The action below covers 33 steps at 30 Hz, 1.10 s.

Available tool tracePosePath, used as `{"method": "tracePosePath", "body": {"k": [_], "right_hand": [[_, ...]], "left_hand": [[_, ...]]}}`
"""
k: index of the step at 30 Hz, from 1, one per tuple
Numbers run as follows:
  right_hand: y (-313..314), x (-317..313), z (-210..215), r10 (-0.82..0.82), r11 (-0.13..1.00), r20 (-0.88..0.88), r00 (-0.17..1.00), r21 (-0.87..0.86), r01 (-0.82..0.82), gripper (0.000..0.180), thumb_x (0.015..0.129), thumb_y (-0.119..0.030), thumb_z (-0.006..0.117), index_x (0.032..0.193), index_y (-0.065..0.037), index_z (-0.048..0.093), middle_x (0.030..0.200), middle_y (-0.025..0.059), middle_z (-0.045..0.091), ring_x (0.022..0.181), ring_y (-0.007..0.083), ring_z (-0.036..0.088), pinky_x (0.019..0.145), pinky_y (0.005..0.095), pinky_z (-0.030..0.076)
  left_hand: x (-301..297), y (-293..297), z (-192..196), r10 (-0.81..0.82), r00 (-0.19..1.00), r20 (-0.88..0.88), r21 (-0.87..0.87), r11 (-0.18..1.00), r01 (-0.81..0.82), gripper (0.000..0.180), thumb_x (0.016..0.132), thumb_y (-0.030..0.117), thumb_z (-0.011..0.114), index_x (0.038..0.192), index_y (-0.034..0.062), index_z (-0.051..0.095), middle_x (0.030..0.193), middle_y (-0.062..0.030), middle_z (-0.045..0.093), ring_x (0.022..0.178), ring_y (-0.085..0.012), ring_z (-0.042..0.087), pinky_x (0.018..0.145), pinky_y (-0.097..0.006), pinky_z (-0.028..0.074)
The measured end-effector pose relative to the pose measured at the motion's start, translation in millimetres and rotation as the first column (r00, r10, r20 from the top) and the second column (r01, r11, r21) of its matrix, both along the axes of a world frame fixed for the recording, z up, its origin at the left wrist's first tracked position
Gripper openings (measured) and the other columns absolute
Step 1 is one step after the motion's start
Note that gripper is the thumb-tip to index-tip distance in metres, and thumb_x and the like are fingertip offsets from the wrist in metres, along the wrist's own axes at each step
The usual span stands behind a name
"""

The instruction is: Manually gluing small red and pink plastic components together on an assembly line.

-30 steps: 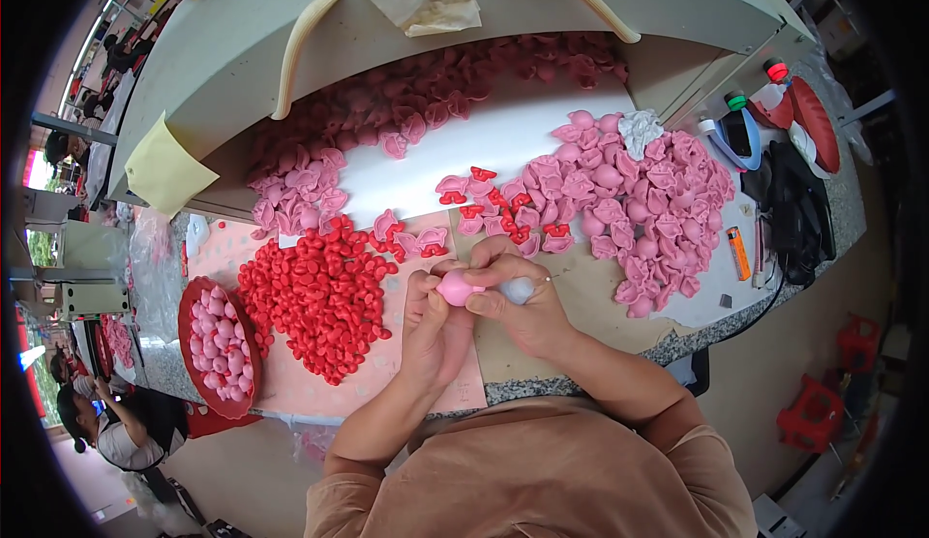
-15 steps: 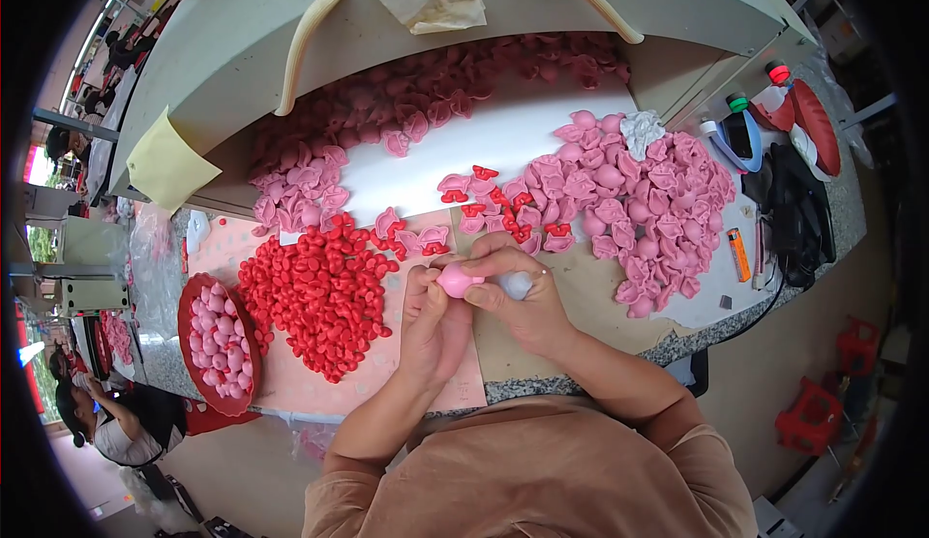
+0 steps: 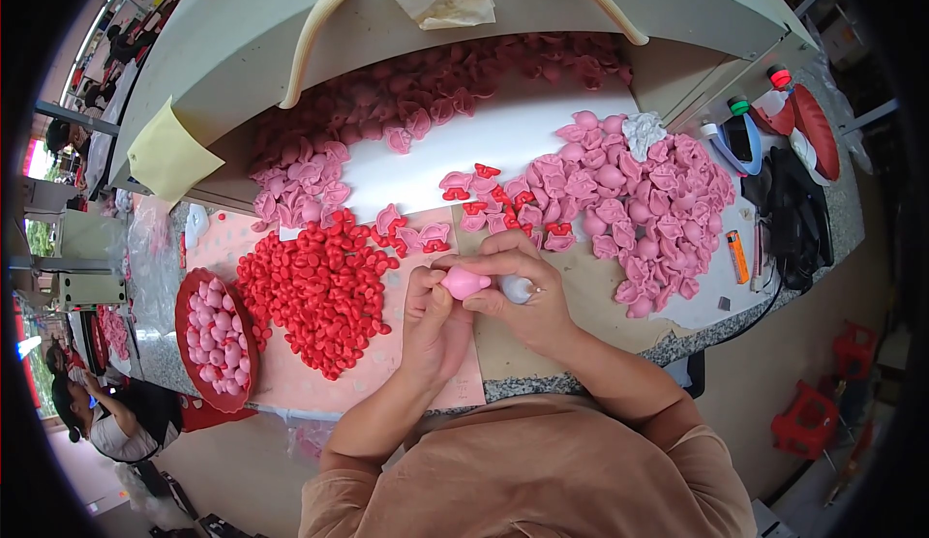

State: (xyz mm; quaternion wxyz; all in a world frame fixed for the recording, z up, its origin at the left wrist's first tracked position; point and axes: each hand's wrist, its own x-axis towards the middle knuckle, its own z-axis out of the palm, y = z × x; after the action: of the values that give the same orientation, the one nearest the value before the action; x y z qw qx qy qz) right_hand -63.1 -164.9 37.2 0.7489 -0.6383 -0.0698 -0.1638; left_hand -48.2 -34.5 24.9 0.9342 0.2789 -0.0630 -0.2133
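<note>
Barely budged since a second ago: left hand and right hand both pinching pink piece above surface, red pile and tray parked close for easy grabbing.

Two hands meet at table centre, heaped small pieces at nine o'clock beside a filled bowl, larger pile at two o'clock, bottles beyond.
</note>
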Motion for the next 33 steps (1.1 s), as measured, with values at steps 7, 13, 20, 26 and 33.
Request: {"method": "tracePosePath", "body": {"k": [7, 13, 20, 26, 33], "right_hand": [[1, 0, 0, 0.002, 0.999, -0.009, 1.0, 0.034, -0.001, 0.035, 0.07, -0.004, 0.074, 0.103, -0.007, 0.065, 0.099, 0.0041, 0.051, 0.093, 0.014, 0.053, 0.078, 0.0247, 0.045], [3, 1, -1, -0.01, 1.0, -0.047, 0.999, 0.01, 0.01, 0.034, 0.071, -0.003, 0.073, 0.104, -0.007, 0.065, 0.1, 0.0043, 0.051, 0.094, 0.0144, 0.053, 0.08, 0.0255, 0.044], [1, 2, -4, 0.067, 0.99, 0.001, 0.998, 0.123, -0.067, 0.024, 0.077, 0.003, 0.065, 0.099, -0.004, 0.062, 0.107, 0.0063, 0.049, 0.101, 0.0155, 0.051, 0.087, 0.028, 0.043], [4, 0, -9, 0.102, 0.954, -0.051, 0.993, 0.287, -0.084, 0.021, 0.078, 0.004, 0.064, 0.096, -0.006, 0.062, 0.107, 0.0062, 0.049, 0.099, 0.0153, 0.051, 0.086, 0.0281, 0.043], [3, 0, -9, 0.11, 0.952, -0.052, 0.993, 0.293, -0.09, 0.019, 0.078, 0.003, 0.064, 0.095, -0.005, 0.062, 0.106, 0.0061, 0.049, 0.097, 0.0148, 0.051, 0.086, 0.0278, 0.042]], "left_hand": [[-1, -1, 1, 0.016, 1.0, -0.005, 0.057, 0.998, -0.016, 0.012, 0.09, 0.021, 0.054, 0.101, 0.0199, 0.055, 0.112, 0.0001, 0.054, 0.106, -0.0164, 0.05, 0.093, -0.038, 0.039], [2, 0, -2, -0.011, 0.998, -0.06, 0.022, 1.0, 0.012, 0.015, 0.09, 0.024, 0.053, 0.105, 0.0205, 0.055, 0.112, 0.0001, 0.054, 0.109, -0.0172, 0.048, 0.098, -0.038, 0.035], [4, -2, 1, -0.033, 0.986, -0.165, -0.087, 0.996, 0.018, 0.012, 0.09, 0.019, 0.053, 0.102, 0.0185, 0.057, 0.114, -0.0005, 0.053, 0.108, -0.0153, 0.047, 0.098, -0.034, 0.034], [3, -2, -2, -0.017, 0.994, -0.112, -0.051, 0.999, 0.012, 0.012, 0.09, 0.018, 0.053, 0.102, 0.0185, 0.058, 0.115, 0.0005, 0.052, 0.11, -0.0143, 0.045, 0.098, -0.033, 0.032], [2, -3, -2, -0.027, 0.992, -0.122, -0.067, 0.998, 0.019, 0.013, 0.09, 0.018, 0.053, 0.102, 0.019, 0.058, 0.115, 0.0006, 0.052, 0.11, -0.0139, 0.045, 0.097, -0.032, 0.033]]}}
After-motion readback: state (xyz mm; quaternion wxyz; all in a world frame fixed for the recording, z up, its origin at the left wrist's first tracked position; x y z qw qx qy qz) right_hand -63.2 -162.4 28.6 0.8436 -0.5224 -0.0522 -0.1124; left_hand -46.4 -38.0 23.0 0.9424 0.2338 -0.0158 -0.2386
